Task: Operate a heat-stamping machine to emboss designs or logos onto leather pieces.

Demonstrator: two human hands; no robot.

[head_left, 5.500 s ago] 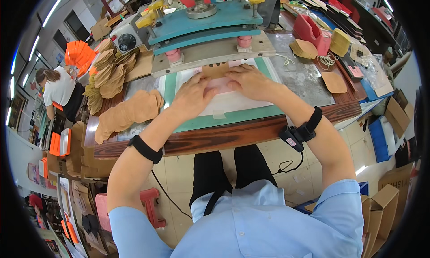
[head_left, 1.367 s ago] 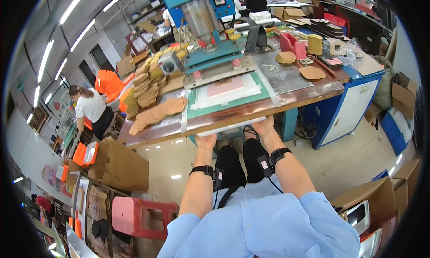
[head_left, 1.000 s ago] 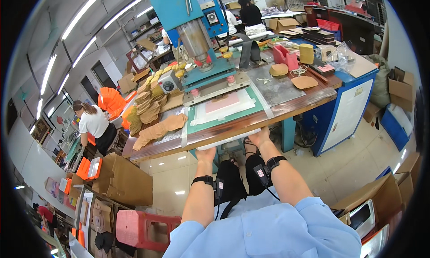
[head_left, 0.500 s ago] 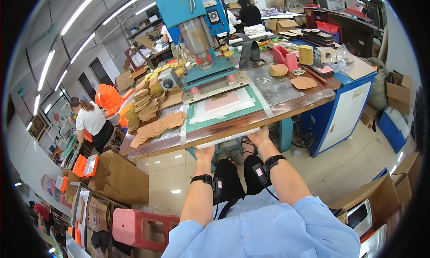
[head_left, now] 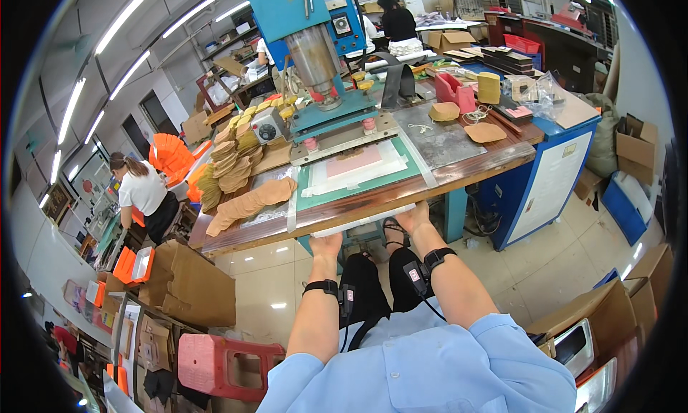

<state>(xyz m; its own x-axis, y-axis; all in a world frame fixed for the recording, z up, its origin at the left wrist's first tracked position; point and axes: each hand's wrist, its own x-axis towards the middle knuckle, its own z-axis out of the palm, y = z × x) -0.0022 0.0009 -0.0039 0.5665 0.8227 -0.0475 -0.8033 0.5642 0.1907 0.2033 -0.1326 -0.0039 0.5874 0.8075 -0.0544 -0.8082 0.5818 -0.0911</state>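
Observation:
My left hand and my right hand both reach under the front edge of the wooden table. A long white bar or panel edge runs between them, and each hand is at one end of it. The table hides my fingers, so their grip does not show. Above on the table, a green mat carries a white-framed sheet with a pinkish rectangle. A blue press stands over the mat's back edge, its plate raised above the sheet.
Tan leather-like pieces lie in an overlapping row at the left, beside taller stacks. A metal plate with tan pieces lies at the right. A blue cabinet, a red stool and cardboard boxes stand around me. Another person works at far left.

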